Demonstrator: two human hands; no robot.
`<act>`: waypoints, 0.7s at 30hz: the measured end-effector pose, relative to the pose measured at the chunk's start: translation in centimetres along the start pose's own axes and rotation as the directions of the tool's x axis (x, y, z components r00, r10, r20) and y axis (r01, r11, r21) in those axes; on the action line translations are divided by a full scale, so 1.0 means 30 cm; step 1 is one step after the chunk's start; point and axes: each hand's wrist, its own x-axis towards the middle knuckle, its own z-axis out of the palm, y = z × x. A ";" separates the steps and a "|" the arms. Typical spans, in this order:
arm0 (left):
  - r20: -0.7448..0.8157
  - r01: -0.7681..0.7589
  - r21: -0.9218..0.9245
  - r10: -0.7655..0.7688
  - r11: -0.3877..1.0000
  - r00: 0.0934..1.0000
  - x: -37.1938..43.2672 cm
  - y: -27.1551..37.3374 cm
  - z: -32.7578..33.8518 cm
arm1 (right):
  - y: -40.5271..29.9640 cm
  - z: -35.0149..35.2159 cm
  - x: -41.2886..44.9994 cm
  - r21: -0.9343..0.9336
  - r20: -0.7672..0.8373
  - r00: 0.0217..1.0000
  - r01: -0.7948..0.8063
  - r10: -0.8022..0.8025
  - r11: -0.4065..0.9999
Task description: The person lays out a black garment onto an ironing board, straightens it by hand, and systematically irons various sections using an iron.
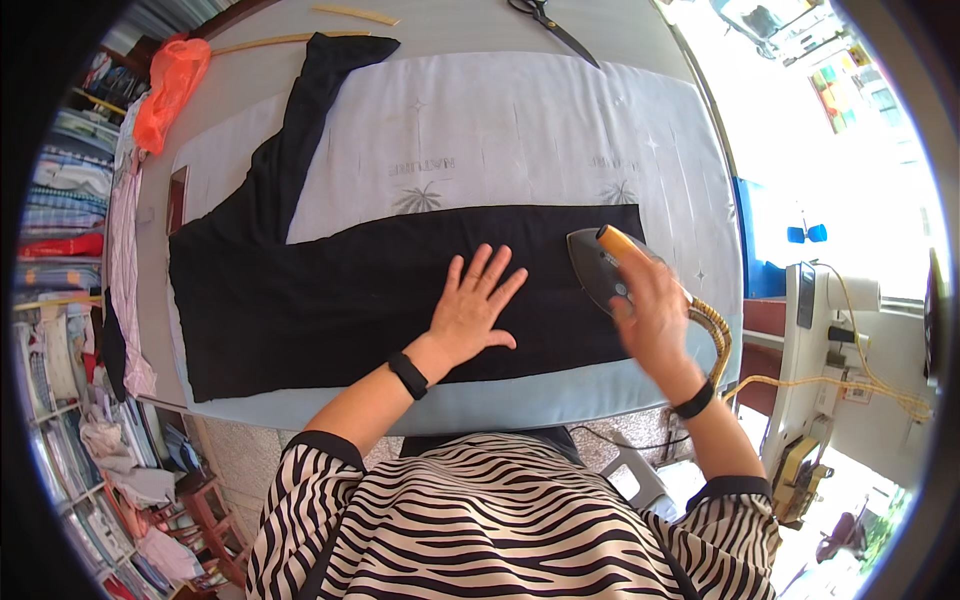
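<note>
A pair of black trousers or similar black cloth piece (360, 307) lies over a pale padded cover (495, 135) on the table, one long part stretched across and another running up to the far left. My left hand (472, 307) rests palm down on the black cloth, fingers spread. A steam iron (592, 266) sits on the cloth's right end, its pointed tip towards the upper left. My right hand (652, 307) is closed around the iron's handle, slightly blurred; a hose wrapped in gold-coloured covering (716, 326) runs from the iron's rear down the right side.
Tailor's shears (559, 30) and wooden rulers (356, 13) lie at the far edge. An orange plastic bag (171, 90) hangs at the far left, near shelves of folded cloth (67, 187). A yellow cord (825, 382) stretches to the right; a grey stool (637, 480) stands below.
</note>
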 end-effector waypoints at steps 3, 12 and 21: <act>0.074 0.037 -0.049 -0.034 0.998 0.997 0.031 0.019 -0.024 | 0.161 -0.006 0.086 -0.001 0.273 0.953 -0.132 0.128 0.991; 0.074 -0.123 -0.052 0.127 0.991 0.989 -0.136 0.164 0.032 | 0.027 0.070 0.167 -0.001 0.713 0.692 0.166 -0.116 0.986; 0.078 -0.136 -0.230 0.157 0.964 0.984 -0.208 0.249 0.097 | -0.042 0.200 0.458 -0.030 0.519 0.847 0.154 -0.117 0.988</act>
